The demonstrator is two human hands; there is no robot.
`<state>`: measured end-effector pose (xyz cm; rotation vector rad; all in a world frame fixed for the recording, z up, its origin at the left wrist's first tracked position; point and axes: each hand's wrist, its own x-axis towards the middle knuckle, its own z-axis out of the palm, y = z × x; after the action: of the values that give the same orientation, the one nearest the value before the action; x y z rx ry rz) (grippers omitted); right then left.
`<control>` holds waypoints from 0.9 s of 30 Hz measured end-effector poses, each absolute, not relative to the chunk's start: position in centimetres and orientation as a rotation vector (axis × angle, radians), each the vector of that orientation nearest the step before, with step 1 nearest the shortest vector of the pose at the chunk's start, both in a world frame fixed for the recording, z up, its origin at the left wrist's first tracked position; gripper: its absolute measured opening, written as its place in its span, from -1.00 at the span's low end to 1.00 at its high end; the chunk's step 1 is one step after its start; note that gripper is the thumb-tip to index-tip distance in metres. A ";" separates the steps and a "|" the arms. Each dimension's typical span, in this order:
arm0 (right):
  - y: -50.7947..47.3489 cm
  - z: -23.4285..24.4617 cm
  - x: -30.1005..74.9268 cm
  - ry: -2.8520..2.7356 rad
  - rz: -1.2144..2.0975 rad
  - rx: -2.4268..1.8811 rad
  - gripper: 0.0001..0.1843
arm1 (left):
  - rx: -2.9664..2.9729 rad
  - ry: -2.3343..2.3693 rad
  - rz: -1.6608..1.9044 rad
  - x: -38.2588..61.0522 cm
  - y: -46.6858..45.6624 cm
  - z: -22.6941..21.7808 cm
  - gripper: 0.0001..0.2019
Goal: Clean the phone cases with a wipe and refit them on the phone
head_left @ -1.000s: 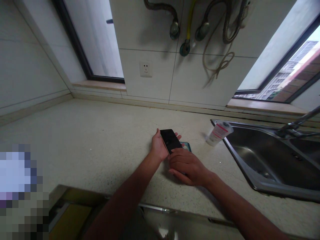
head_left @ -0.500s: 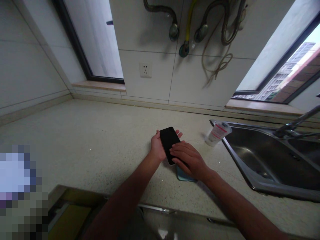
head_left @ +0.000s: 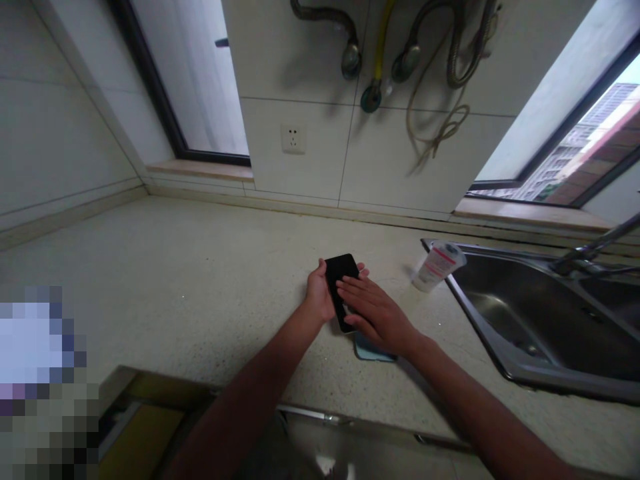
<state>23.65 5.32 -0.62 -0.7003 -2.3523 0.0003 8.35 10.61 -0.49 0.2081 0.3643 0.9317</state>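
Observation:
A black smartphone with a dark screen rests in my left hand, the thumb along its left edge and fingertips showing past its right edge. My right hand lies over the lower right of the screen, fingers stretched out and close together, touching the glass. Under my right wrist, a light blue flat item, perhaps a phone case, lies on the counter, partly hidden. To the right stands a translucent plastic cup with red print, near the sink's corner.
The pale speckled countertop runs along a tiled wall. A steel sink with a faucet is set in at the right. A power socket and several hoses are on the wall. An open cabinet or drawer shows below the counter's front edge.
My right hand has slid slightly up and left across the phone's screen, its fingers straighter. My left hand still holds the phone, in nearly the same spot.

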 end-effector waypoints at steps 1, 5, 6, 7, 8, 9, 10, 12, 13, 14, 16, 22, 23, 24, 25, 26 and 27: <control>5.5 -0.8 23.8 -2.338 0.016 -0.741 -0.44 | 0.208 0.371 0.931 8.4 10.6 -0.4 -0.29; 5.9 -1.5 23.9 -2.228 0.118 -0.898 -0.40 | 0.161 0.480 1.063 8.6 10.7 0.0 -0.39; 5.9 -1.6 23.8 -2.184 0.132 -0.929 -0.39 | 0.153 0.506 1.091 8.6 10.7 0.1 -0.41; 5.8 -1.6 23.7 -2.140 0.136 -0.954 -0.38 | 0.152 0.523 1.108 8.6 10.6 0.2 -0.42; 5.8 -1.5 23.6 -2.094 0.130 -0.978 -0.37 | 0.155 0.531 1.112 8.6 10.6 0.3 -0.41; 5.7 -1.4 23.5 -2.044 0.114 -1.004 -0.39 | 0.162 0.529 1.108 8.6 10.6 0.4 -0.40; 5.6 -1.3 23.5 -1.992 0.089 -1.036 -0.43 | 0.170 0.521 1.102 8.6 10.5 0.4 -0.36; 5.6 -1.0 23.6 -1.887 0.032 -1.109 -0.56 | 0.180 0.497 1.101 8.5 10.5 0.4 -0.30; 5.6 -0.9 23.6 -1.845 0.017 -1.152 -0.63 | 0.179 0.488 1.105 8.5 10.5 0.4 -0.28; 5.6 -0.8 23.7 -1.816 0.022 -1.196 -0.67 | 0.176 0.482 1.111 8.5 10.5 0.3 -0.27; 5.7 -0.7 24.0 -1.812 0.114 -1.284 -0.71 | 0.175 0.479 1.113 8.5 10.6 0.2 -0.27; 5.6 0.0 24.2 -1.783 0.481 -1.403 -0.69 | 0.240 0.459 1.011 8.6 10.4 0.0 -0.29; 5.6 0.1 24.2 -1.752 0.499 -1.406 -0.69 | 0.244 0.458 0.997 8.6 10.4 0.0 -0.29; 5.6 0.1 24.2 -1.715 0.528 -1.404 -0.70 | 0.248 0.453 0.987 8.6 10.3 0.1 -0.28; 5.6 0.2 24.2 -1.669 0.579 -1.392 -0.70 | 0.250 0.449 0.980 8.6 10.3 0.1 -0.28; 5.7 0.2 24.2 -1.612 0.648 -1.367 -0.71 | 0.254 0.447 0.974 8.6 10.3 0.1 -0.29; 5.8 0.3 24.2 -1.545 0.733 -1.334 -0.70 | 0.262 0.444 0.967 8.6 10.3 0.1 -0.30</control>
<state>24.19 5.79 0.26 -1.3337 -1.5453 0.7327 8.57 10.28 0.14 0.2615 0.4441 0.9666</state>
